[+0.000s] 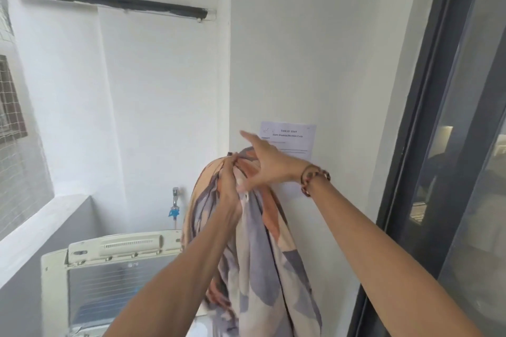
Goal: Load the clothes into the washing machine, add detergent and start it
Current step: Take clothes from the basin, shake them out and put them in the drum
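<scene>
- Now: cloth (254,268) hangs beside the washer (109,268), your left hand (228,186) bunching its top.
- Right hand (269,164) spread wide, fingers touching cloth.
- Probably soft, light, floppy; gather mid-length before dropping in.

White plaster walls (164,107) meet in a corner, daylight flat and even. A dark pipe (109,0) runs along the upper left wall. Left side — netted opening (16,123) above a low grey ledge (41,230). A tap (175,197) with a blue fitting sticks out low on the wall. Printed sheet (295,139) is stuck on the right wall. Far right — dark-framed glass door (438,145), reflections in the pane.
</scene>
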